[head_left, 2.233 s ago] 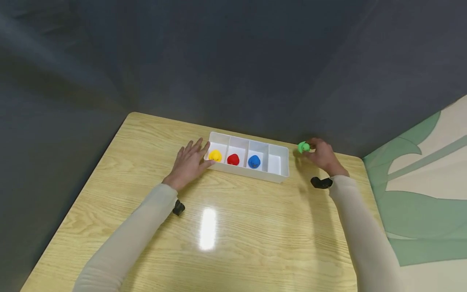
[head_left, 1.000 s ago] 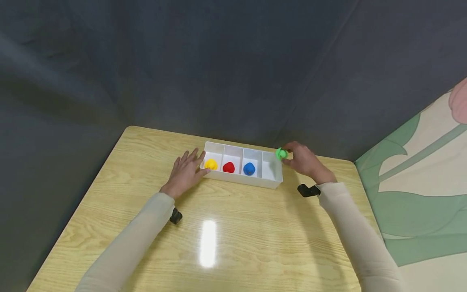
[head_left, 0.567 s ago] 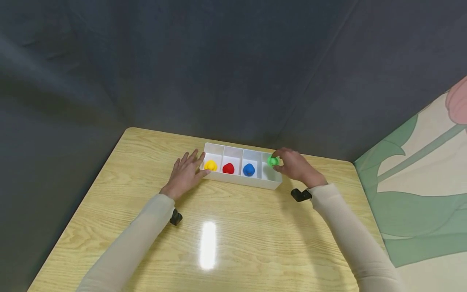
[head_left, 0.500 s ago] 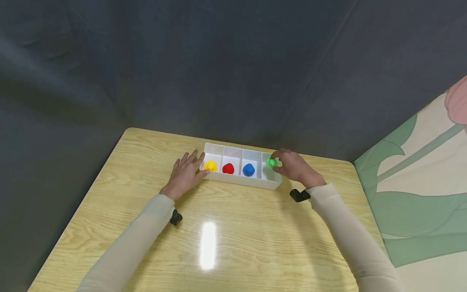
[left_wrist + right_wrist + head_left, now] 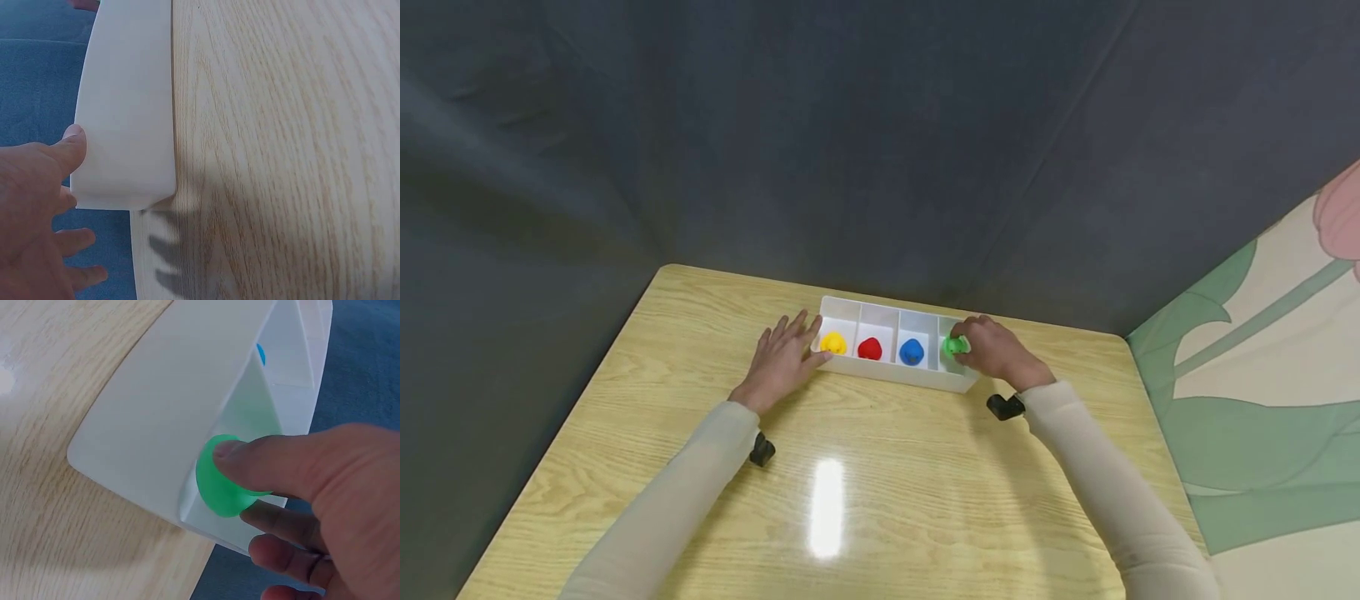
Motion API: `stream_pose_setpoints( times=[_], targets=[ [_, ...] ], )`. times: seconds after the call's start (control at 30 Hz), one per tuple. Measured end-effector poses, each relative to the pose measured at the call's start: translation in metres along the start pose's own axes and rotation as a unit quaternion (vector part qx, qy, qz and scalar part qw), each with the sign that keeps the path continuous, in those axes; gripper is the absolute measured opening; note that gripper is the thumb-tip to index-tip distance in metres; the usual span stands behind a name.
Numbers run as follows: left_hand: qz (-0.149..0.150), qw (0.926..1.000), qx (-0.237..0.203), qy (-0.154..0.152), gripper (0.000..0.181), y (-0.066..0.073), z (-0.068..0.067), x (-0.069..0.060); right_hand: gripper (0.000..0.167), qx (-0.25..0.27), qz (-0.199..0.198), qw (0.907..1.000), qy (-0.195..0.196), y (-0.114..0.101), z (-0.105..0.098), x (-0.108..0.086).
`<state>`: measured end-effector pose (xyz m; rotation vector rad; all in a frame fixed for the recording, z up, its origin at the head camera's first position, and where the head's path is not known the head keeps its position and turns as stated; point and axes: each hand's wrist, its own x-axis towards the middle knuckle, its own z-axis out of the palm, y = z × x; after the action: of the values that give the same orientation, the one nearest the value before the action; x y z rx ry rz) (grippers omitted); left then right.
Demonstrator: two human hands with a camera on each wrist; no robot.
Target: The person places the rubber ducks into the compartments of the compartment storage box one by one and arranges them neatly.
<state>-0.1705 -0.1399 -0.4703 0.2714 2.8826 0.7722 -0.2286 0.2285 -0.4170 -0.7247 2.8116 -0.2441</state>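
My right hand pinches a green rubber duck between thumb and fingers. The duck is low inside the rightmost compartment of a white divided tray. At the tray's left end is my left hand, fingers spread, with its thumb against the tray's front corner in the left wrist view. A yellow duck, a red one and a blue one sit one to a compartment, left to right. My right fingers partly cover the green duck.
The tray stands near the far edge of a wooden table. Behind the table hangs a dark cloth. A curtain with a leaf pattern is on the right. Each wrist carries a black camera mount.
My right hand has carried the green duck leftward from beside the tray, over its right end and down into the rightmost compartment. The left hand has stayed at the tray's left end.
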Motion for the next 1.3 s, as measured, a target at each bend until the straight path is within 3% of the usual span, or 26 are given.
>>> stream_pose_setpoints(
  times=[0.3, 0.7, 1.1, 1.3],
  targets=[
    [0.003, 1.0000, -0.001, -0.001, 0.077, -0.002, 0.001, 0.000, 0.041, -0.003, 0.005, 0.9999, -0.009, 0.000, 0.001, -0.002],
    [-0.006, 1.0000, 0.002, -0.006, 0.077, -0.003, 0.000, 0.001, 0.023, -0.008, -0.006, 0.9999, -0.005, -0.003, 0.007, 0.006],
    [0.011, 0.9999, 0.010, -0.001, 0.076, -0.003, 0.001, 0.003, 0.012, -0.024, 0.013, 0.9994, 0.022, 0.001, 0.018, 0.011],
    [0.006, 0.9999, 0.007, -0.004, 0.077, -0.003, 0.001, 0.002, 0.018, -0.015, 0.014, 0.9996, 0.018, 0.002, 0.017, 0.012]
  ],
)
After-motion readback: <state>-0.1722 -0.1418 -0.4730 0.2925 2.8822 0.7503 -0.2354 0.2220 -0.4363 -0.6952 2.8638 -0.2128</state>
